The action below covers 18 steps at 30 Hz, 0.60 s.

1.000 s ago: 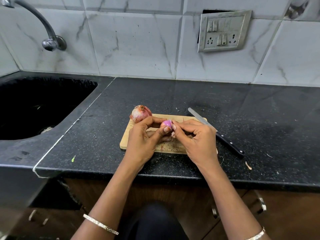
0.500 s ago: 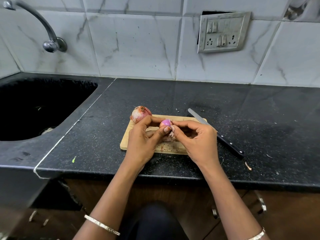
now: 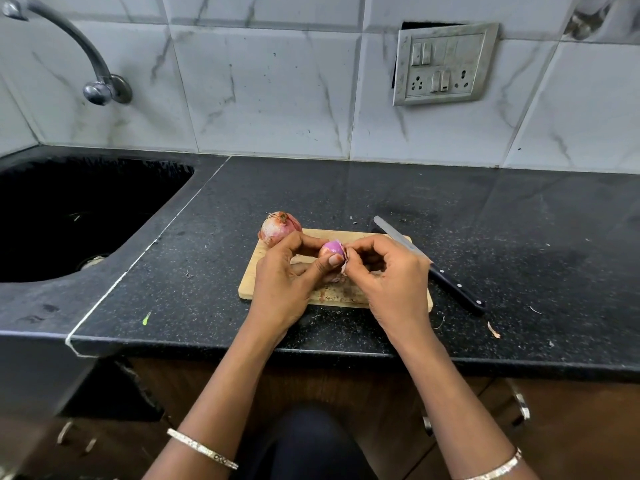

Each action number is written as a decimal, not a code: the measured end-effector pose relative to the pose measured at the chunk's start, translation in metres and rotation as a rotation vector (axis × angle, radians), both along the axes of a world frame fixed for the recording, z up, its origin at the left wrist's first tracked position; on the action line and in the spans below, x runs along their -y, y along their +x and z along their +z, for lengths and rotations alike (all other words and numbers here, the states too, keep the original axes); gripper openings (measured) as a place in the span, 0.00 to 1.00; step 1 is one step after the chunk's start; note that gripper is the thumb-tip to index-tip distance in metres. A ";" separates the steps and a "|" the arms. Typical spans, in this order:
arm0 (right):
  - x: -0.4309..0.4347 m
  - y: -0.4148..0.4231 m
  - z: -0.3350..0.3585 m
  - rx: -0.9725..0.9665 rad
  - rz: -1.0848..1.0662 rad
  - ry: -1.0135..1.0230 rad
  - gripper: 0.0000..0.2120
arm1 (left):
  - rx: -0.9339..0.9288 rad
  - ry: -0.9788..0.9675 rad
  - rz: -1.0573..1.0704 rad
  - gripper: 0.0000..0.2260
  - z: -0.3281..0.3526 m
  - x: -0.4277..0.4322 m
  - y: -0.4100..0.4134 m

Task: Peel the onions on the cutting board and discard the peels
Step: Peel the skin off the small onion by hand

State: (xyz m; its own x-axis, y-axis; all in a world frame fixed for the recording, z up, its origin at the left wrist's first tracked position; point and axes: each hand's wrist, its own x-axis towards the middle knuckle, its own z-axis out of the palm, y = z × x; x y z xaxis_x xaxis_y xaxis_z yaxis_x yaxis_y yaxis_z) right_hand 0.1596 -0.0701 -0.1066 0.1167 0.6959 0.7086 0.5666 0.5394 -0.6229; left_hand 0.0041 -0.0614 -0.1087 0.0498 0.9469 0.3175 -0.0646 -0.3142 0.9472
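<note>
So what's the setup, biggest stuff first? (OP)

Black worktop (image 3: 346,188) with a dark sink (image 3: 104,174) sunk in on the left. A wooden board (image 3: 249,285) sits mid-worktop, near the front edge. (reply)

And the hands? (OP)

Both over the board. The left hand (image 3: 282,282) is curled round a small onion (image 3: 331,249), thumb pressed on its near side. The right hand (image 3: 391,275) is closed too, fingertips pinching a strip of peel (image 3: 345,263) that hangs off the onion's right side. (reply)

Anything else lying about? (OP)

A knife (image 3: 446,278) with a black handle. Its blade crosses the board's far right corner and the handle lies on the worktop to the right. A big onion (image 3: 277,228), skin still on, sits at the board's far left corner, just behind the left hand. The small onion is shiny purple on top, so that bit's bare. There's a tiny scrap (image 3: 493,330) on the worktop right of the knife handle. (reply)
</note>
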 end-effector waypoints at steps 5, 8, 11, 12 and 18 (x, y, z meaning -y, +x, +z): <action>0.000 0.002 0.000 -0.128 0.081 -0.087 0.03 | 0.047 -0.017 -0.005 0.09 0.002 0.001 0.001; 0.002 0.002 0.003 -0.194 0.177 -0.146 0.04 | 0.048 -0.029 0.023 0.10 0.002 0.000 0.000; 0.002 0.003 0.005 -0.226 0.216 -0.167 0.03 | -0.003 -0.009 0.063 0.10 0.001 -0.001 -0.001; 0.001 0.004 0.005 -0.231 0.220 -0.167 0.02 | -0.005 -0.007 0.064 0.11 0.000 -0.001 -0.001; 0.001 0.006 0.004 -0.343 0.263 -0.221 0.03 | -0.022 0.039 0.065 0.10 0.003 0.001 0.000</action>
